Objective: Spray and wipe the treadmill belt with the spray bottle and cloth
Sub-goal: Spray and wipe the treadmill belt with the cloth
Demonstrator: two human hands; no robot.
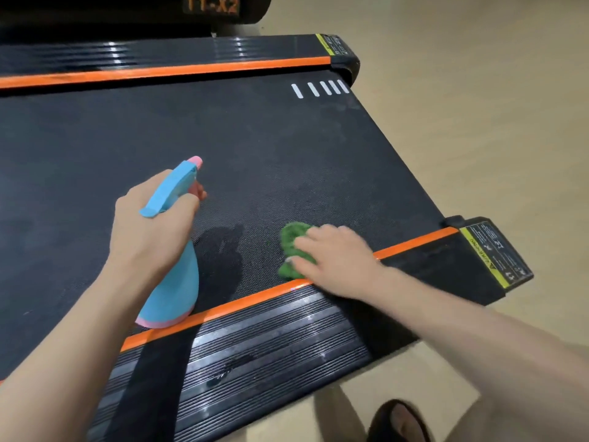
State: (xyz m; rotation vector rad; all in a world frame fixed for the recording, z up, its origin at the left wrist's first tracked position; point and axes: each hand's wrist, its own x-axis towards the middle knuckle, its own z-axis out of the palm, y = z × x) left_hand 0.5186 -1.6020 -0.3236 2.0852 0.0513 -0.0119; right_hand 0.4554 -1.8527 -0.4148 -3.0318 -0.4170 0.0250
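The black treadmill belt (223, 132) fills the middle of the head view. My left hand (149, 224) grips the neck of a blue spray bottle (178, 282) with a pink nozzle and pink base, held over the near side of the belt, nozzle pointing away from me. My right hand (331, 260) presses a crumpled green cloth (291, 240) flat on the belt, close to the near orange strip; the hand is motion-blurred. Most of the cloth is hidden under my fingers.
Orange strips (223, 311) border the belt on both sides. A ribbed black side rail (255, 362) runs along the near edge, with yellow warning labels (490, 253) at the rear end caps. Beige floor (478, 90) lies to the right. My sandalled foot (401, 422) stands beside the rail.
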